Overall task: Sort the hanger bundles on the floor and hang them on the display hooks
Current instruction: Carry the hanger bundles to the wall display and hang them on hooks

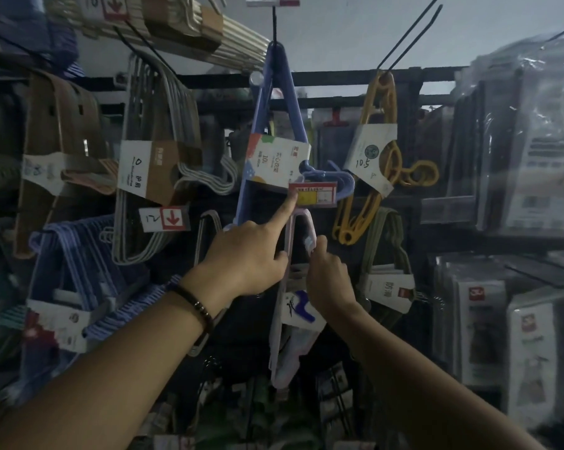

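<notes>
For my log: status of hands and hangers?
Left hand: index on red-yellow price tag. Right hand: pinches pale pink plastic hanger bundle under it. Blue plastic hanger bundle hangs above.

We cannot read the print on the price tag (312, 195). Our right hand (327, 276) hides part of the pink bundle (282, 358). Upper left, beige hangers (241, 39) are cut off.

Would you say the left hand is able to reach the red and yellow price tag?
Probably yes: the left hand has its forefinger tip on the price tag, at its lower left corner, with nothing between. The right hand grips the pink hanger bundle lower down, clear of that path.
</notes>
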Demonstrator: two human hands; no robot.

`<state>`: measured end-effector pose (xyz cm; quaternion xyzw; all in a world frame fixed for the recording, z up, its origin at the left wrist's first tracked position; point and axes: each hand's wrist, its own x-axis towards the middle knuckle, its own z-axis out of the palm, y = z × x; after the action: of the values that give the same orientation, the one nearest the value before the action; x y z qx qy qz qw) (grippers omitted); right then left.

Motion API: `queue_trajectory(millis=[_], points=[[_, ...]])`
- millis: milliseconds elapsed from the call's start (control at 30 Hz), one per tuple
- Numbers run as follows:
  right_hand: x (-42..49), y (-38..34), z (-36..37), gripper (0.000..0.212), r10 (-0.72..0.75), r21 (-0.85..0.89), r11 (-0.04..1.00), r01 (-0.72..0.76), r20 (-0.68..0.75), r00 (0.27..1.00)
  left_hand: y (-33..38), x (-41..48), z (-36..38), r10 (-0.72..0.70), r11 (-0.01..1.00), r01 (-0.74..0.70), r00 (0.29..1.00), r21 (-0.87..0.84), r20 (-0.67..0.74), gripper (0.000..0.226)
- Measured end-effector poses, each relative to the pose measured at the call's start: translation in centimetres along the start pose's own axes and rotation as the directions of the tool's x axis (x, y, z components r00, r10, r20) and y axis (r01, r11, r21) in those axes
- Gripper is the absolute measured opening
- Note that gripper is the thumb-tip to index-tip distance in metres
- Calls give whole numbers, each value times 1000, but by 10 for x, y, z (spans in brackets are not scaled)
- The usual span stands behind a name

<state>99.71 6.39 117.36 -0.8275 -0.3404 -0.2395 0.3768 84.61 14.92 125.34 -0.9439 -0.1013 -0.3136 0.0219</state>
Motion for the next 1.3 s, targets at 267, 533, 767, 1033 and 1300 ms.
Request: queue_trajectory(millis=[267, 533, 767, 1033, 1300], points=[[-1, 12, 5, 28, 46, -2, 999, -46, 56, 997, 1, -3, 9, -47, 998, 47, 999, 36, 9, 113], [26, 22, 11, 17, 115, -65, 992, -109, 98, 989, 5, -4, 14, -81, 997, 80, 996, 10, 24, 114], [59, 34, 33, 23, 167, -221, 970, -105, 281, 945, 7, -5, 14, -124, 992, 125, 991, -20, 48, 115], [10, 34, 37, 73, 118, 34, 991, -130, 232, 965, 6, -26, 10, -150, 989, 149, 986, 17, 69, 102], [-148, -44, 48, 13, -323, 112, 943, 312, 526, 787, -51, -214, 50, -391, 916, 338, 874, 216, 290, 28]])
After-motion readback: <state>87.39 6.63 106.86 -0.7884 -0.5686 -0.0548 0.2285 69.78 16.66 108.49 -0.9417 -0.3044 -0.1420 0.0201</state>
